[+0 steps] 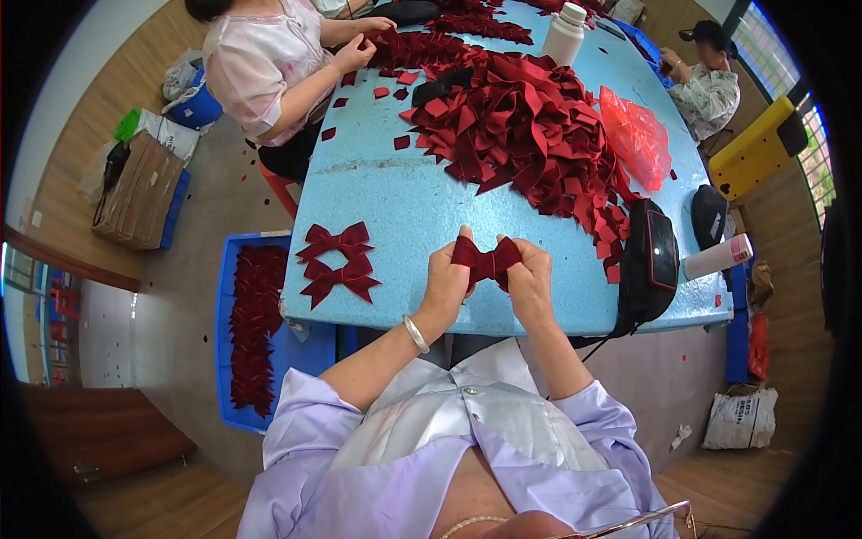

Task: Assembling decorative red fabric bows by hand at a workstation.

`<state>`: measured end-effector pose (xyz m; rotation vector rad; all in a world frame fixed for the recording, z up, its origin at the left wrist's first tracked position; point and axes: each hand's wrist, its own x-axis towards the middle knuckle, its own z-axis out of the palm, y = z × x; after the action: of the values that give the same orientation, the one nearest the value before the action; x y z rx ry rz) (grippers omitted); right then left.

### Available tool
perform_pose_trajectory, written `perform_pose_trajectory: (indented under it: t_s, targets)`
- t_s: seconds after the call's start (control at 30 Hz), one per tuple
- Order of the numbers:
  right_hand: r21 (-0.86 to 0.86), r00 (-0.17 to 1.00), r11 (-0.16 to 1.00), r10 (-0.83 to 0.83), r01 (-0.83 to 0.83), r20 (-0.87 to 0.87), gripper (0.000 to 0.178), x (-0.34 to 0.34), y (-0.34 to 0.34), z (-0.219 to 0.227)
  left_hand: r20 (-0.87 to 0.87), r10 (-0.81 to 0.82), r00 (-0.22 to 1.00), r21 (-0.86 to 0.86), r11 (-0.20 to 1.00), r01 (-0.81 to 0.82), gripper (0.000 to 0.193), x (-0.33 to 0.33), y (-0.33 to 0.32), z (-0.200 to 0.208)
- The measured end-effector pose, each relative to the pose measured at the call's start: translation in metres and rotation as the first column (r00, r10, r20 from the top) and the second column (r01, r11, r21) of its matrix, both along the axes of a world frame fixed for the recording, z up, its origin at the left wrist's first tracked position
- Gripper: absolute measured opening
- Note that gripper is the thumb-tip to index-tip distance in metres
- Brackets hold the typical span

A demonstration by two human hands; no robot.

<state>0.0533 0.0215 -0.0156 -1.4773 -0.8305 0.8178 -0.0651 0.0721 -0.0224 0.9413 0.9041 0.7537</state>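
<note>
Between my two hands, just above the near edge of the blue table [404, 202], is a dark red fabric bow [486, 261]. My left hand [444, 280] pinches its left loop, thumb on top. The right loop is gripped by my right hand [532, 277] in the same way. To the left, two finished-looking bows lie flat on the table: an upper bow [336, 241] and a lower bow [339, 280]. Farther off rises a big heap of dark red ribbon pieces [530, 135], with small cut squares at its right end.
A blue crate [224, 332] with rows of red bows stands at the table's left. On the right lie a black bag [648, 260] and a pinkish-white bottle [718, 257]. A white bottle [564, 36] and a red plastic bag [636, 139] flank the heap. Co-workers sit at far left and right.
</note>
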Motion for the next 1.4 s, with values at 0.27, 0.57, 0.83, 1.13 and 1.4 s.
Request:
perform_pose_trajectory:
  t_s: [0.27,0.57,0.83,1.13,1.4]
  targets:
    - [0.069,0.957,0.997,-0.053,0.035,0.284,0.024,0.003,0.001,-0.001,-0.029,0.01,1.0,0.345,0.939,0.001,0.043,0.004,0.008,-0.009]
    - [0.115,0.975,0.993,-0.054,0.029,0.215,0.023,-0.002,0.002,-0.002,0.05,0.006,0.999,0.067,0.998,-0.01,0.038,0.005,0.01,0.004]
    - [0.14,0.95,0.987,-0.119,0.081,0.289,0.024,-0.004,0.004,-0.006,0.146,0.084,0.986,0.026,0.996,-0.089,0.034,0.009,0.0,-0.002]
    - [0.126,0.947,0.992,-0.062,0.023,0.314,0.023,0.002,0.003,0.0,0.229,0.08,0.97,-0.002,0.997,-0.082,0.037,0.009,0.0,0.004]
    - [0.192,0.886,0.98,-0.14,0.059,0.443,0.02,0.0,0.002,0.004,0.359,0.08,0.93,-0.099,0.994,-0.047,0.037,0.012,-0.002,0.005]
